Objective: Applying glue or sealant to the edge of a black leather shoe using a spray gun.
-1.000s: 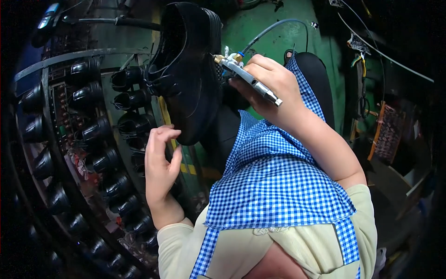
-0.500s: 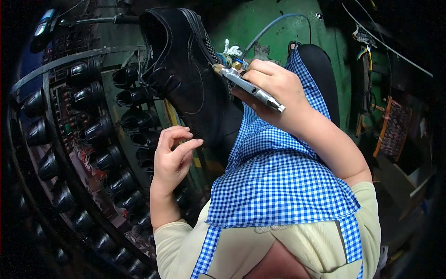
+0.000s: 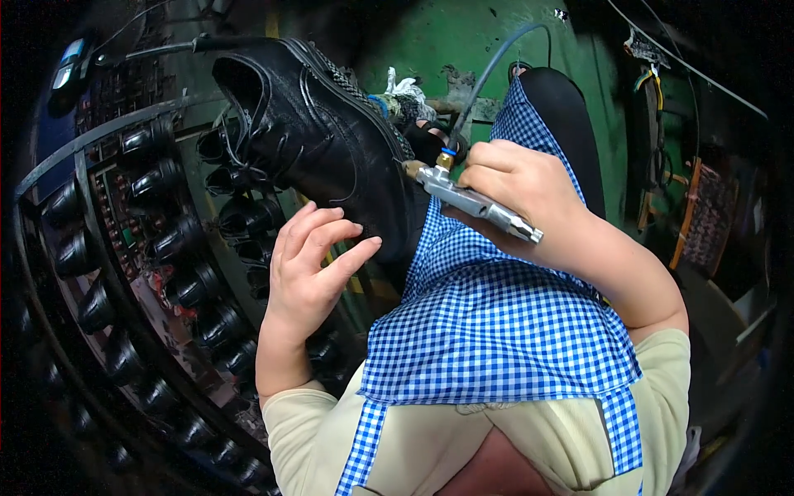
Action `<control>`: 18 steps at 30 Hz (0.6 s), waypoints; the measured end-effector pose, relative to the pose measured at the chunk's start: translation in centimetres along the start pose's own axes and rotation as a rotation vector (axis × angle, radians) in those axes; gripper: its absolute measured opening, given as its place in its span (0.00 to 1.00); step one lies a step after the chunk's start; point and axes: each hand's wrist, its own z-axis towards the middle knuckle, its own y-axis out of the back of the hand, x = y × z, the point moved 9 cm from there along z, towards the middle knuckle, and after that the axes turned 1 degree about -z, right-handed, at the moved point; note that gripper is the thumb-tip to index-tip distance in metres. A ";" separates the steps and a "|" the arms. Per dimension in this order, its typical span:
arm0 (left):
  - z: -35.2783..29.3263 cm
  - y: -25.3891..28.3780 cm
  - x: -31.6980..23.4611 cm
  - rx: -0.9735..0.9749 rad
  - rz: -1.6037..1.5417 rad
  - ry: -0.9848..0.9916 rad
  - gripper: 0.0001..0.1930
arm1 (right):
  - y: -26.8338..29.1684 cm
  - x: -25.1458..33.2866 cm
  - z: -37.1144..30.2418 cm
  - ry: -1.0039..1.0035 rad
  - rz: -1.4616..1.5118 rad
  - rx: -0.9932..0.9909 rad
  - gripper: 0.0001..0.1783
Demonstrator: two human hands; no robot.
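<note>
A black lace-up leather shoe (image 3: 351,157) with a textured sole edge hangs large at upper centre, toe toward me and opening at the upper left. What holds it up is hidden. My left hand (image 3: 302,269) is beside the shoe's toe, empty, with thumb and fingers apart; I cannot tell whether the fingertips touch the leather. My right hand (image 3: 517,186) is closed around a silver metal air spray gun (image 3: 480,207), fingers wrapped over its body. The gun's brass-coloured nozzle points left at the sole edge near the toe. A grey-blue hose (image 3: 496,62) joins it at a blue fitting.
Racks of black shoes (image 3: 190,281) curve along the left behind a metal rail (image 3: 107,120). White cloth or wrapping (image 3: 404,87) hangs beyond the shoe. Cables (image 3: 657,83) dangle at the right near an orange-edged panel (image 3: 691,215). Green floor (image 3: 430,33) shows at the top.
The shoe has shifted left and tilted, showing more of its side. My right hand and the spray gun have moved down and right. My left hand's fingers have spread wider.
</note>
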 end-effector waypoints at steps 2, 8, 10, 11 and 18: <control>0.6 0.0 -0.2 0.012 0.006 -0.022 0.19 | 0.3 0.2 -0.7 -0.003 0.004 0.020 0.13; 2.7 -0.1 -0.6 0.056 -0.033 -0.031 0.22 | 1.1 0.6 -2.4 -0.018 0.014 0.101 0.12; 3.7 0.2 -0.8 0.051 -0.065 -0.046 0.25 | 1.7 0.5 -2.9 -0.029 0.009 0.090 0.12; 4.3 0.2 -0.9 0.051 -0.049 -0.051 0.26 | 1.9 0.5 -3.1 -0.033 0.004 0.084 0.12; 8.4 0.1 -1.1 0.076 -0.052 -0.105 0.32 | 4.0 0.1 -3.7 -0.088 -0.070 0.007 0.15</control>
